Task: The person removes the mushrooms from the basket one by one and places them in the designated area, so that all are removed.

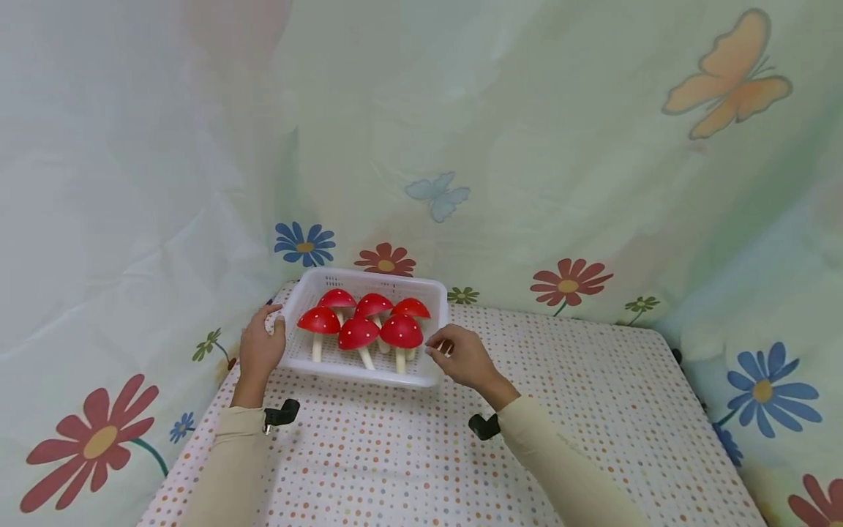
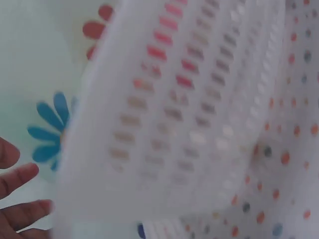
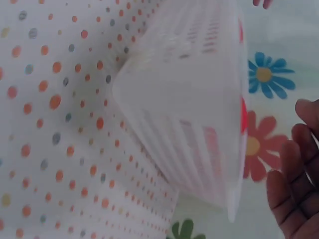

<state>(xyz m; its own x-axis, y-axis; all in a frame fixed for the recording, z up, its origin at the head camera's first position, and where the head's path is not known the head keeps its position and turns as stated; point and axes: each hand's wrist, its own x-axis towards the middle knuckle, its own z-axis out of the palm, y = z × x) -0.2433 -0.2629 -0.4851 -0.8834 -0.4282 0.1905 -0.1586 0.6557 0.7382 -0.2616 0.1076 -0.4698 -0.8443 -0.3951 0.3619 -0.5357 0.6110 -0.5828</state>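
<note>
A white plastic basket with slotted sides stands at the back left of the table. Inside it lie several toy mushrooms with red, white-dotted caps and pale stems. My left hand is beside the basket's left end, thumb toward the rim. In the left wrist view its fingers are spread, fingertips near the rim. My right hand is at the right end, fingers loosely bent. In the right wrist view, a gap shows between its fingers and the basket wall. Neither hand holds anything.
The table has a dotted white cloth. A hanging sheet printed with flowers and butterflies rises right behind the basket and along both sides. Dark wrist cameras stick out from both sleeves.
</note>
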